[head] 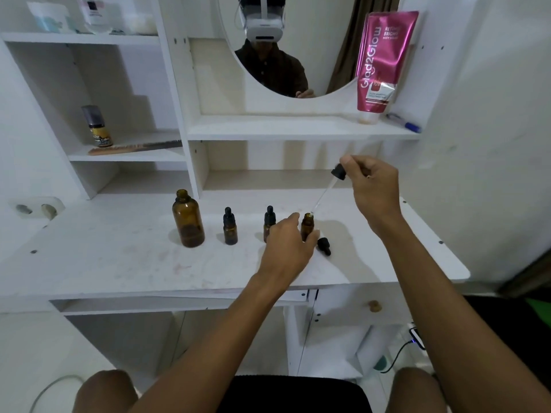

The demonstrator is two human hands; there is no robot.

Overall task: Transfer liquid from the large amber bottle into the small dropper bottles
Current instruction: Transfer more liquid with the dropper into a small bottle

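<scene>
Just right of the mirror [328,55], the pink pouch [384,61] is the only thing I can read properly: "Glad2Glow" in big pale letters running up its length. Near its top, smaller print gives "RETINO…" over "BRIGHT", and the line beneath is too small for me. Lower down a red patch shows "10", and the white panel under it has print I cannot make out. Well left of the mirror and lower, the spray can [100,126] has a yellow label, too blurred to read. Up left of the mirror, the white bottle [94,10] has a dark label, also unreadable.
</scene>
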